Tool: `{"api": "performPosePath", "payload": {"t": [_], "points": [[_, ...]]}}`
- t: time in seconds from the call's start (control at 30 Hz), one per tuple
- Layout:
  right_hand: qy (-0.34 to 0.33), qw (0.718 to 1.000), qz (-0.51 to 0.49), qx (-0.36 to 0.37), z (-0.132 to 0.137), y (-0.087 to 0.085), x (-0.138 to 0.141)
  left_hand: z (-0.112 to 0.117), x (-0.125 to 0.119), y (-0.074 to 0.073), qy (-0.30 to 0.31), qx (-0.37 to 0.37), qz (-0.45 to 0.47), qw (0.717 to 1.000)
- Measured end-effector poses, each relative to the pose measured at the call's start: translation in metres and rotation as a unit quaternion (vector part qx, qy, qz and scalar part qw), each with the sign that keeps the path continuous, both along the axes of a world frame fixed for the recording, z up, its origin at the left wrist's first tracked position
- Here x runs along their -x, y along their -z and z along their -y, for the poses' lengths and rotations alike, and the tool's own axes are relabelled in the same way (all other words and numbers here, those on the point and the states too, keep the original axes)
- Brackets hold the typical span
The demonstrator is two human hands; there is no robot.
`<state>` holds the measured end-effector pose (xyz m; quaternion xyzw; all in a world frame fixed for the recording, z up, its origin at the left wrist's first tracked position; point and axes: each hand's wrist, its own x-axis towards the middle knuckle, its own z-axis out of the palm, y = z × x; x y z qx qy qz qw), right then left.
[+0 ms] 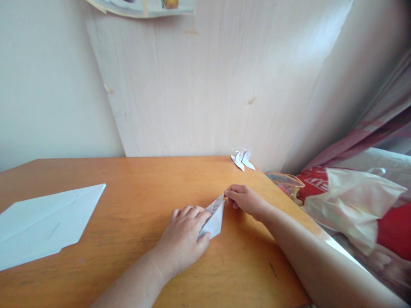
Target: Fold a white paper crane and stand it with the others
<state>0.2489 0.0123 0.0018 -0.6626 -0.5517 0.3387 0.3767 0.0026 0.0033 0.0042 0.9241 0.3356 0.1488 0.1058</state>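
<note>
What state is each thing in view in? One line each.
folded paper: partly folded, layers apart at the right end
left hand: on the folded paper, thumb at its near edge
right hand: fingers closed at the paper's upper right tip
small folded pieces: folded into points, at the table's far right corner
white paper: lying flat, creased
pale bag: crumpled

Behind the orange-brown table (144, 175), a pale wood-grained panel (180, 94) is set against a plain wall (48, 85). High above the table, a picture sheet (138, 7) is partly seen. To the table's right, a pinkish curtain (375, 122) is draped above piled red and whitish bundles (349, 196); light is reflected by the panel.
</note>
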Motion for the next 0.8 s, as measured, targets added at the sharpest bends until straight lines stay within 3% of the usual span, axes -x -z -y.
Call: {"api": "performPosePath", "payload": {"t": [0.27, 0.57, 0.8], "points": [[0.005, 0.998, -0.063, -0.01, 0.006, -0.01, 0.01, 0.0, -0.001, 0.001, -0.001, -0.001, -0.002, 1.0], [0.008, 0.998, 0.02, 0.06, -0.005, -0.016, 0.023, -0.002, 0.0, 0.006, 0.003, -0.011, 0.011, 1.0], [0.002, 0.986, 0.141, 0.09, -0.017, -0.024, 0.026, -0.005, -0.001, 0.011, 0.006, -0.013, 0.021, 1.0]]}}
